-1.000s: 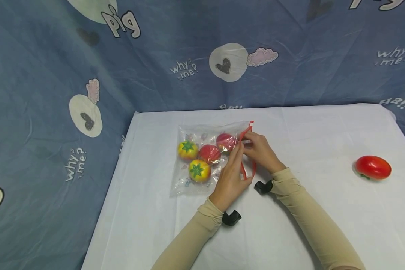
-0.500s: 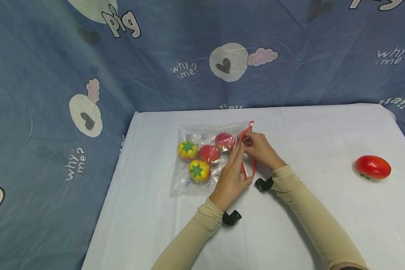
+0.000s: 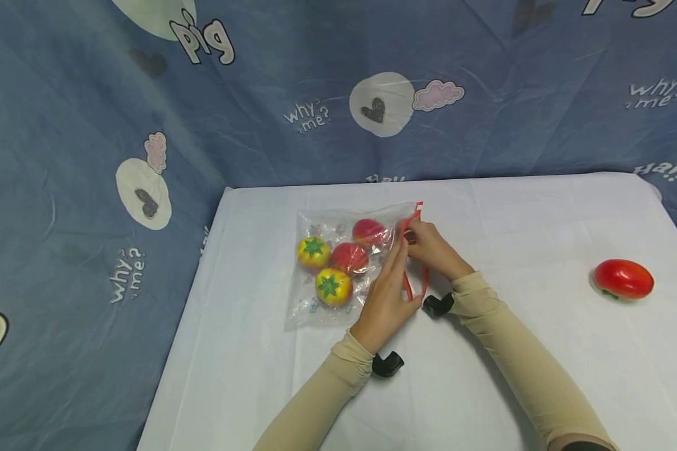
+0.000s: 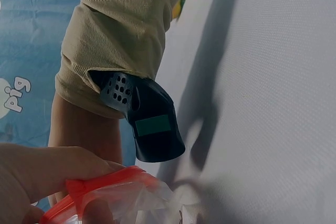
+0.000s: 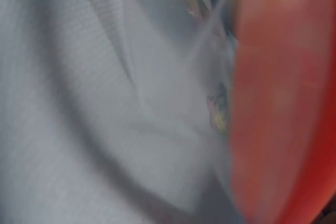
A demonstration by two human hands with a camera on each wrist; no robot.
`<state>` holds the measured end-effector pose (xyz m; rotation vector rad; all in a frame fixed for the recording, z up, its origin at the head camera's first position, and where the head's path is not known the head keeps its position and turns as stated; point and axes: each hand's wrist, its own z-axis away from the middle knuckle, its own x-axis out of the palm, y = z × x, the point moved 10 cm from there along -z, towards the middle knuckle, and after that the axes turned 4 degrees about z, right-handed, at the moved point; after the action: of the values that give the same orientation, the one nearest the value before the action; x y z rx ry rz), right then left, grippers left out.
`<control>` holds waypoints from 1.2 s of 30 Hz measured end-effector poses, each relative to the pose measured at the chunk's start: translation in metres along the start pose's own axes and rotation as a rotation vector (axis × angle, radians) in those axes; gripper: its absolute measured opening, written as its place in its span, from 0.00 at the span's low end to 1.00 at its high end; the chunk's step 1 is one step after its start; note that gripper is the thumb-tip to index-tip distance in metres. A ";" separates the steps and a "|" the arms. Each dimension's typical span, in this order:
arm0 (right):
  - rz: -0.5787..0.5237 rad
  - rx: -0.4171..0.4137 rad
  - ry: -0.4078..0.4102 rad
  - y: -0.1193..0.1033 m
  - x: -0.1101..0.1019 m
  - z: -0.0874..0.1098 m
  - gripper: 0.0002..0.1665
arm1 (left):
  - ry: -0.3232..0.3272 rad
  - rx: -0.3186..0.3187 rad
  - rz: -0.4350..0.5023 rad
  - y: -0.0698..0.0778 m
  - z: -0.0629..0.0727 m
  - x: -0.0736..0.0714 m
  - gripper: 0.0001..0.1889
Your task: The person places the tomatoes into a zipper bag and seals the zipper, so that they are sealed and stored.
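Far red fruit point(image 3: 368, 232) shifted leftward, right hand point(image 3: 433, 250) angled at bag point(image 3: 309, 314)

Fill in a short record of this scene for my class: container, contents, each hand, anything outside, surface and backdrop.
Container: clear bag with red edging, lying flat
Contents: two yellow fruits with green tops, two reddish fruits
Left hand: holds the bag's edge
Right hand: at the bag's edge, fingertips partly hidden
Outside: one red fruit, far right
Surface: white cloth
Backdrop: blue printed fabric
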<state>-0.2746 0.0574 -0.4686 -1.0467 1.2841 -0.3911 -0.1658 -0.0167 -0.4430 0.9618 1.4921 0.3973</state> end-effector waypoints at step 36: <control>0.051 -0.101 -0.107 -0.009 0.013 0.004 0.04 | -0.006 -0.027 -0.006 -0.002 0.000 -0.001 0.59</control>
<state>-0.2645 0.0449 -0.4696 -1.1026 1.2425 -0.2310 -0.1661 -0.0184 -0.4441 0.9359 1.4802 0.4093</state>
